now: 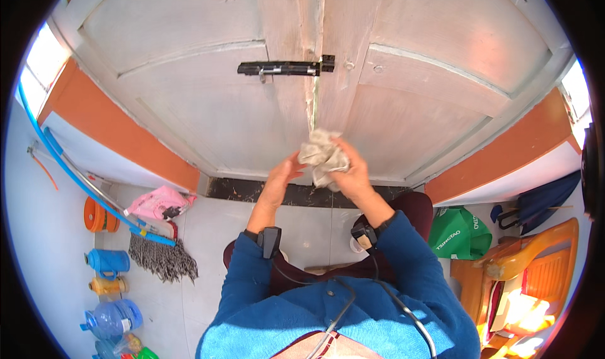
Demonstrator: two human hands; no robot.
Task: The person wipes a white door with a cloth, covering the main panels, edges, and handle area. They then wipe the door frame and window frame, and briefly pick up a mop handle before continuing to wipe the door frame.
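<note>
A crumpled whitish cloth (324,158) is bunched in my right hand (352,172), in front of the lower part of a white wooden double door (236,122). To the left of the cloth, my left hand (279,181) is raised with its palm turned towards it. Its fingers are loosely bent and reach close to the cloth's edge; whether they touch it cannot be told. Above both hands, a black metal slide bolt (283,68) lies across the seam between the two door leaves.
A dark threshold (246,191) runs below the door. At left are a mop (163,257), a pink bag (160,203), a blue thermos (108,260) and a large plastic water bottle (116,317). At right are a green bag (458,236), a dark umbrella (548,203) and a wooden chair (515,264).
</note>
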